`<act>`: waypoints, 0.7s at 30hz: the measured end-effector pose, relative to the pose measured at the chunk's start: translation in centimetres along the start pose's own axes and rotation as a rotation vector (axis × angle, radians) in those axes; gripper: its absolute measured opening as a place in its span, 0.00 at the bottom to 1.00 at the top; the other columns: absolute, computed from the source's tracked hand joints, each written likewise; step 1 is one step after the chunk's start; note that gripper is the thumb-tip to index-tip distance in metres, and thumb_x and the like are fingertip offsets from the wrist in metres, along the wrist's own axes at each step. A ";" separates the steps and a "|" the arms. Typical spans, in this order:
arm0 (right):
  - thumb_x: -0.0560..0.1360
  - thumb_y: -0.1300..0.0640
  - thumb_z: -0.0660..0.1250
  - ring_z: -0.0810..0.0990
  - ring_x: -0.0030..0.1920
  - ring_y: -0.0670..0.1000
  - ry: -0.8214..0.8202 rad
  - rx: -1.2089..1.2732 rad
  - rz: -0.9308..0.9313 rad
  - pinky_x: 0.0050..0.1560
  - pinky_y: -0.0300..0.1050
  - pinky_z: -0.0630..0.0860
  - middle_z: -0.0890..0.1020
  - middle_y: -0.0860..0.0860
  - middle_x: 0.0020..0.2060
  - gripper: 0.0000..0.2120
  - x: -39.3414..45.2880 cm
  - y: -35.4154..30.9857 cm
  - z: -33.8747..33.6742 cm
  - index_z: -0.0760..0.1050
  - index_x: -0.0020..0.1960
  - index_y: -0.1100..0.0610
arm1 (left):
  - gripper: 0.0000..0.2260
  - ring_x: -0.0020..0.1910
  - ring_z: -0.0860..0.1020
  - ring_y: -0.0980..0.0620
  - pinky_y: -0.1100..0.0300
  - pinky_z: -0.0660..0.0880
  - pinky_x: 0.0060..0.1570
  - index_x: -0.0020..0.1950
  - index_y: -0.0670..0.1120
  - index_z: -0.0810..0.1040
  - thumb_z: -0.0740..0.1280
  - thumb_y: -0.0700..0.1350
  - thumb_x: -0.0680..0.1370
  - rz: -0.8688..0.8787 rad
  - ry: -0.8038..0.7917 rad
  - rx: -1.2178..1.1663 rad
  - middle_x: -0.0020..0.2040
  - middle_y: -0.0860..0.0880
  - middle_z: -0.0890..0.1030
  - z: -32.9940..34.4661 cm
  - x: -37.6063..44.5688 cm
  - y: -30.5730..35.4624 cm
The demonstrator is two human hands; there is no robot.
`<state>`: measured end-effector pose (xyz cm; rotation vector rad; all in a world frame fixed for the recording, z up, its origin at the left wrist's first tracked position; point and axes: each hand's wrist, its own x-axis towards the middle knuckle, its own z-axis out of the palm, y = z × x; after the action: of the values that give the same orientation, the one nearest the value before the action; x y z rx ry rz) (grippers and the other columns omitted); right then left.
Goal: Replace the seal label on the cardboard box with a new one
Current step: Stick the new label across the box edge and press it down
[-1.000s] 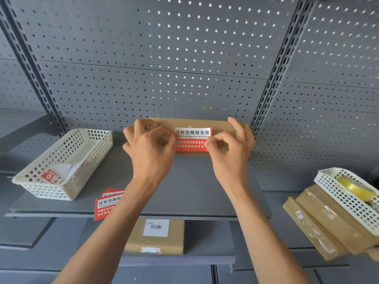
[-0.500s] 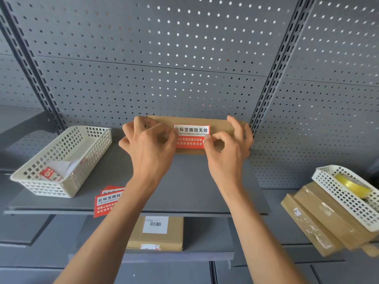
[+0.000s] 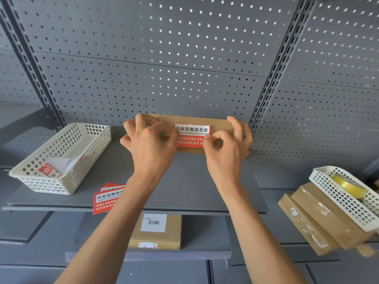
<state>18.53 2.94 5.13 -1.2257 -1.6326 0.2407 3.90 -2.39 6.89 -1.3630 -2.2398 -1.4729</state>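
A flat cardboard box (image 3: pixel 219 123) stands on edge at the back of the grey shelf (image 3: pixel 184 187), against the pegboard. A red and white seal label (image 3: pixel 191 135) lies across its front. My left hand (image 3: pixel 150 144) pinches the label's left edge with thumb and forefinger. My right hand (image 3: pixel 227 146) pinches its right edge the same way, with the other fingers spread over the box. Both hands hide the box's ends.
A white basket (image 3: pixel 61 156) at the left holds paper scraps. Spare red labels (image 3: pixel 107 198) lie near the shelf's front edge. Another box (image 3: pixel 158 232) sits on the shelf below. At the right, wrapped boxes (image 3: pixel 320 220) carry a white basket (image 3: pixel 346 199) with a tape roll (image 3: pixel 348 185).
Both hands stay on the label's edges; the right thumb and forefinger have closed a little tighter on the right edge. The view has shifted slightly.
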 end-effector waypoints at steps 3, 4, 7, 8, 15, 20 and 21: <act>0.75 0.50 0.71 0.56 0.78 0.58 0.016 -0.022 -0.010 0.57 0.54 0.61 0.69 0.44 0.73 0.12 0.0 -0.1 0.1 0.75 0.36 0.54 | 0.11 0.58 0.66 0.44 0.52 0.56 0.52 0.38 0.53 0.83 0.71 0.57 0.76 0.014 0.006 0.027 0.51 0.54 0.71 0.1 0.1 -0.2; 0.75 0.50 0.71 0.56 0.78 0.58 0.018 -0.026 -0.011 0.57 0.54 0.60 0.69 0.44 0.73 0.12 -0.1 -0.1 0.1 0.75 0.36 0.54 | 0.11 0.58 0.66 0.44 0.51 0.57 0.52 0.38 0.53 0.84 0.71 0.57 0.76 0.020 0.007 0.036 0.51 0.54 0.71 0.1 0.1 -0.2; 0.75 0.50 0.71 0.56 0.78 0.58 0.025 -0.040 -0.021 0.55 0.53 0.59 0.69 0.45 0.73 0.13 -0.1 0.0 0.1 0.75 0.36 0.54 | 0.10 0.58 0.66 0.43 0.51 0.57 0.52 0.39 0.53 0.84 0.71 0.57 0.76 0.044 0.004 0.052 0.51 0.53 0.71 0.1 0.1 -0.4; 0.75 0.50 0.71 0.57 0.78 0.59 0.029 -0.043 -0.026 0.54 0.53 0.59 0.69 0.45 0.73 0.13 -0.1 0.0 0.2 0.75 0.36 0.54 | 0.10 0.58 0.66 0.43 0.51 0.58 0.51 0.39 0.53 0.84 0.72 0.56 0.76 0.049 0.001 0.050 0.51 0.53 0.71 0.0 0.1 -0.4; 0.74 0.49 0.71 0.57 0.78 0.57 0.038 -0.049 -0.029 0.55 0.53 0.60 0.70 0.44 0.73 0.13 -0.2 0.0 0.1 0.74 0.35 0.54 | 0.09 0.57 0.68 0.41 0.49 0.68 0.47 0.38 0.51 0.83 0.73 0.53 0.75 0.074 -0.007 0.031 0.51 0.49 0.73 -0.1 0.0 -0.8; 0.74 0.49 0.71 0.57 0.78 0.57 0.040 -0.056 -0.029 0.56 0.51 0.60 0.70 0.44 0.73 0.13 -0.3 -0.1 0.2 0.74 0.36 0.54 | 0.10 0.56 0.68 0.42 0.48 0.71 0.48 0.38 0.51 0.82 0.73 0.54 0.75 0.081 -0.004 0.009 0.50 0.51 0.72 -0.1 0.1 -1.1; 0.74 0.49 0.72 0.57 0.78 0.57 0.040 -0.057 -0.031 0.56 0.51 0.59 0.70 0.44 0.73 0.13 -0.4 -0.1 0.2 0.74 0.36 0.54 | 0.10 0.56 0.68 0.42 0.48 0.71 0.48 0.38 0.51 0.82 0.73 0.54 0.75 0.085 -0.002 0.004 0.50 0.52 0.72 -0.1 0.1 -1.1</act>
<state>18.29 2.67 4.87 -1.2396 -1.6324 0.1498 3.01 -2.56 6.24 -1.4400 -2.1567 -1.4392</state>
